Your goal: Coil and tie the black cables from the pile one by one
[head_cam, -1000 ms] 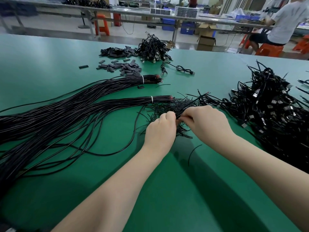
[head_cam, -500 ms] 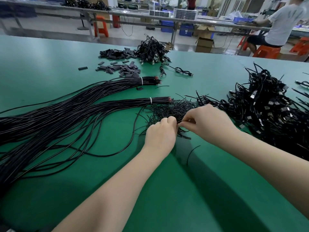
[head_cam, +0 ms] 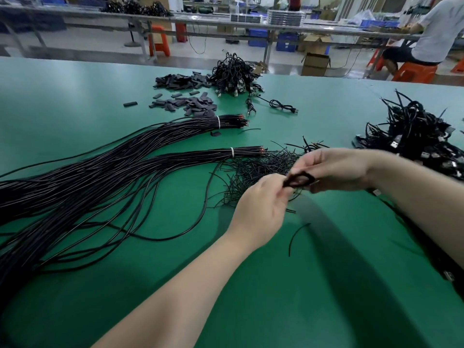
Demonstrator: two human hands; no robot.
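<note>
My left hand (head_cam: 261,209) and my right hand (head_cam: 334,169) are raised just above the green table (head_cam: 251,285), close together. Between their fingertips they pinch a small black coiled cable (head_cam: 298,180), seen as a blurred dark loop. Under the hands lies a heap of thin black twist ties (head_cam: 258,172). Two long bundles of black cables (head_cam: 125,169), each banded in white near red-tipped ends, stretch to the left. A pile of coiled black cables with USB plugs (head_cam: 424,144) lies to the right.
A single loose tie (head_cam: 296,234) lies near me. Further back are flat dark sleeves (head_cam: 190,102), another heap of coiled cables (head_cam: 233,74) and one coiled cable (head_cam: 281,106). A seated person (head_cam: 437,28) works at a far bench beyond the table's edge.
Both hands have lifted off the heap of ties and drawn apart a little. A black cable loop now shows between their fingertips, and the view has shifted slightly.
</note>
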